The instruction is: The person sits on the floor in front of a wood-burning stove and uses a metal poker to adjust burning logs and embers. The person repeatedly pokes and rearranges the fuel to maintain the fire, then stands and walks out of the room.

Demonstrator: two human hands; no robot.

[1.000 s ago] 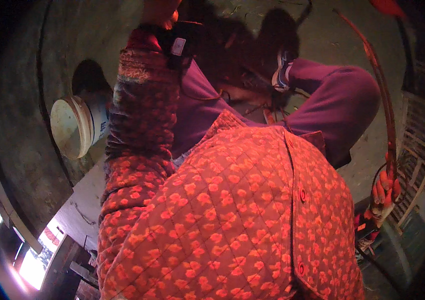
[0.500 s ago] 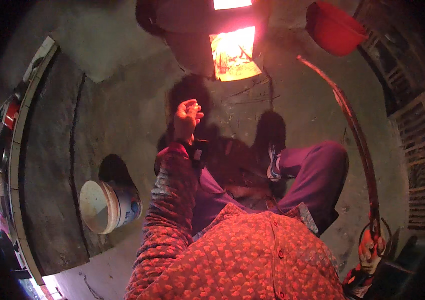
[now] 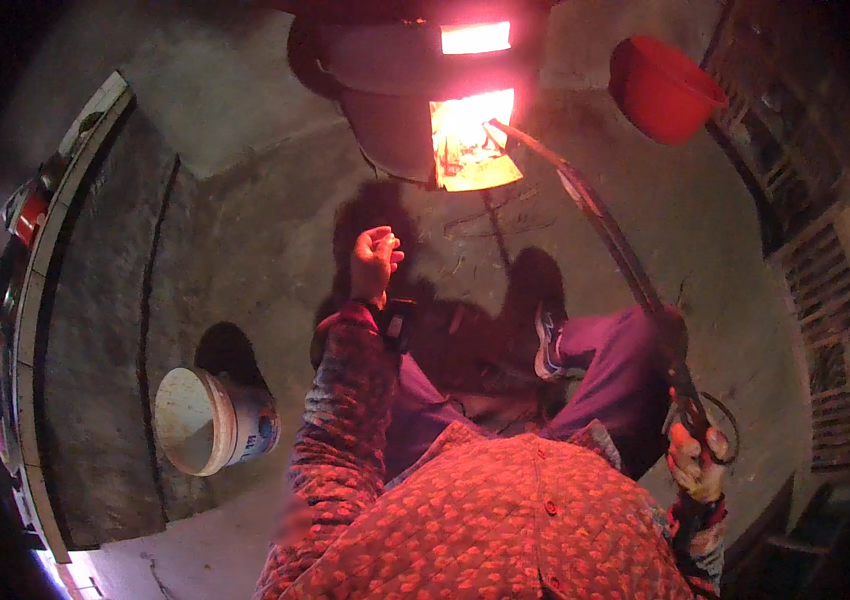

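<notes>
My right hand [image 3: 697, 455] grips the looped handle of long, dark fire tongs [image 3: 625, 260]. Their far tips reach into the glowing lower opening [image 3: 470, 150] of a dark stove [image 3: 385, 130], where bright burning material shows. Above it a narrower upper slot [image 3: 475, 38] also glows. My left hand [image 3: 377, 262] hangs in mid-air short of the stove, its fingers curled with the tips close together; anything between them is too small to make out. A dark strapped device [image 3: 398, 325] sits on my left wrist.
A red basin [image 3: 665, 90] stands right of the stove. A pale plastic bucket [image 3: 215, 420] is at my left, beside a step with a tiled edge [image 3: 40, 275]. Slatted racks [image 3: 830, 340] line the right side. My bent legs [image 3: 600, 360] rest near the floor.
The view has swung up to show the stove. My right hand has raised and shifted the tongs leftward, their tips now in the lower opening. My left hand stays curled before the stove.
</notes>
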